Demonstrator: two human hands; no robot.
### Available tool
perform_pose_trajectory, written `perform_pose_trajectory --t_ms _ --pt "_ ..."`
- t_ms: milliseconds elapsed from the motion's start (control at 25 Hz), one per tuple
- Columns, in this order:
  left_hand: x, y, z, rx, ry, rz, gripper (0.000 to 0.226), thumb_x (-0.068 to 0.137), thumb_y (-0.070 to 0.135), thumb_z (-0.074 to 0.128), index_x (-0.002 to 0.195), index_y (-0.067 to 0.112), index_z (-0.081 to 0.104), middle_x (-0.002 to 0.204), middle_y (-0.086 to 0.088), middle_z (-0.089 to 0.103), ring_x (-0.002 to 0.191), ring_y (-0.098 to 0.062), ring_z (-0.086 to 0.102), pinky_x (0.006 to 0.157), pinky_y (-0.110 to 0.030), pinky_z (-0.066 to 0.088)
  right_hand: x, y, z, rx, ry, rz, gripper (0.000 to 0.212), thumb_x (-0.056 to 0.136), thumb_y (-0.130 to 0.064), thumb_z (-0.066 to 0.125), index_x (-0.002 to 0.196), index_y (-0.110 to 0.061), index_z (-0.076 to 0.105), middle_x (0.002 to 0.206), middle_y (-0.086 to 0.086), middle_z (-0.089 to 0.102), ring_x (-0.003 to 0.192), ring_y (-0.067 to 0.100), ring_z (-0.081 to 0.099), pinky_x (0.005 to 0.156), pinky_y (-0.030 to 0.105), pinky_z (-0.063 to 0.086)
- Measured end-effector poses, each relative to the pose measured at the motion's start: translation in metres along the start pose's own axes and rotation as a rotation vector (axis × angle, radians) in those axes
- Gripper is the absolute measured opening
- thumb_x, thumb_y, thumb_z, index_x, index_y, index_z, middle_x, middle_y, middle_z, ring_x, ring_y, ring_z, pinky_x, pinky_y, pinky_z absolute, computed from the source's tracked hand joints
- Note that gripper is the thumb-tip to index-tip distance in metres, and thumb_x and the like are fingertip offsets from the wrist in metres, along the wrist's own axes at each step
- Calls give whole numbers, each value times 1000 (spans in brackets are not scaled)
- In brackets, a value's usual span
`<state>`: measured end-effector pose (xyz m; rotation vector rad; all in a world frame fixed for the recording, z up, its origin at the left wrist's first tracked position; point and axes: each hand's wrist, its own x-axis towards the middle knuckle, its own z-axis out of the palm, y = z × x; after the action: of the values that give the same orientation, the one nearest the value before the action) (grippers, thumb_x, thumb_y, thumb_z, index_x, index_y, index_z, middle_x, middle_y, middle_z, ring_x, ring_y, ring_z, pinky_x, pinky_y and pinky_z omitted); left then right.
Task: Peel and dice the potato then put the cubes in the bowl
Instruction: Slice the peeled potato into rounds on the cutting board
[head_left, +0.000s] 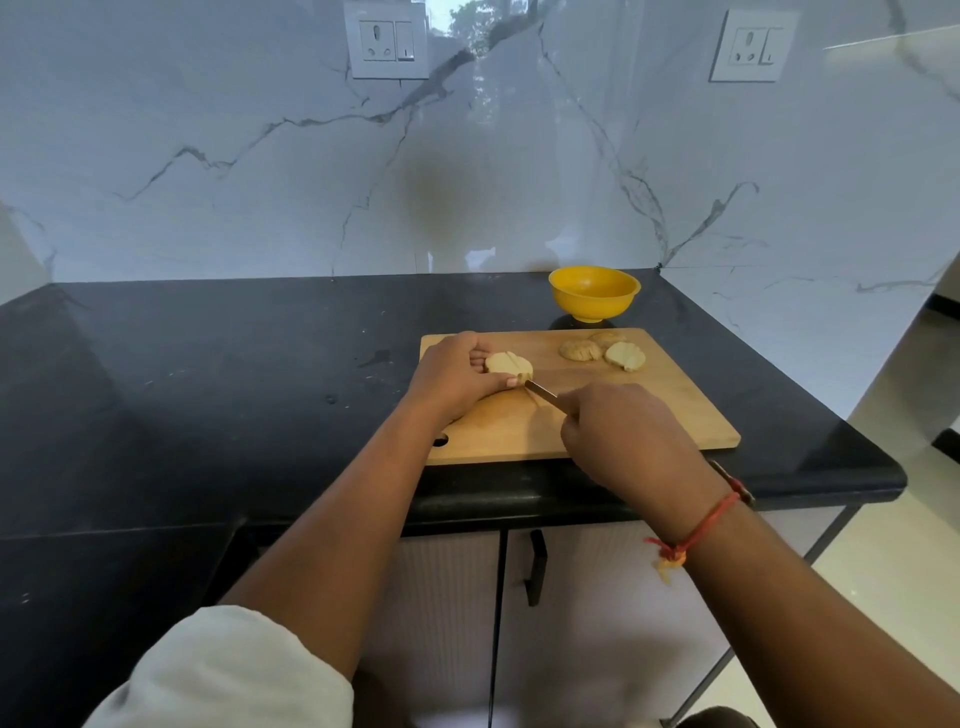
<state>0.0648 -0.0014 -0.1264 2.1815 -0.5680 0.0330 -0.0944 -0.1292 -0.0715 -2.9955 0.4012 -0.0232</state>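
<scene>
On the board, left grip clasps the pale, slit potato — right grip clasps knife.

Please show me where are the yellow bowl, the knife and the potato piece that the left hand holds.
yellow bowl (594, 305), head view, on its outer front wall.
knife (544, 394), head view, on the middle of the visible blade.
potato piece (506, 362), head view, on its pale top surface.
</scene>
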Motion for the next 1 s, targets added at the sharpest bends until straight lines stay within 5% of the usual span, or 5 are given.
perform_pose_trajectory --t_ms 80,200,440,680,1000 --pt "0 0 0 -15 0 -8 62 75 38 86 127 18 59 121 5 65 108 -7 61 95 -29 55 -5 2 2 47 178 -18 31 97 -24 45 119 -23 65 81 -2 60 76 15 56 65 29 45" --pt "-2 1 0 -30 10 -22 61 75 36 86 126 18 59 120 6 65 108 -8 61 94 -28 55 12 -6 4 35 298 -62 32 99 -24 44 122 -19 64 96 5 69 80 18 58 65 29 45" --pt "-4 2 -2 -106 28 -20 59 73 30 88 124 16 61 114 6 65 105 -8 62 93 -24 54 53 -21 13 37 292 -74 23 99 -17 49 120 -15 59 107 8 68 97 25 64 67 30 40" --pt "-4 1 -2 -118 30 -27 58 75 26 87 125 14 61 114 3 66 104 -8 61 91 -21 52 70 -31 5 -85 261 -104 25 98 -19 52 117 -13 68 98 7 68 75 20 54 63 29 41" --pt "-1 1 1 -42 52 -7 53 77 27 86 123 14 63 113 3 68 100 -6 61 91 -23 54 63 -33 6 -125 206 -174 25 101 -20 47 109 -10 69 87 4 59 78 19 54 66 28 40"
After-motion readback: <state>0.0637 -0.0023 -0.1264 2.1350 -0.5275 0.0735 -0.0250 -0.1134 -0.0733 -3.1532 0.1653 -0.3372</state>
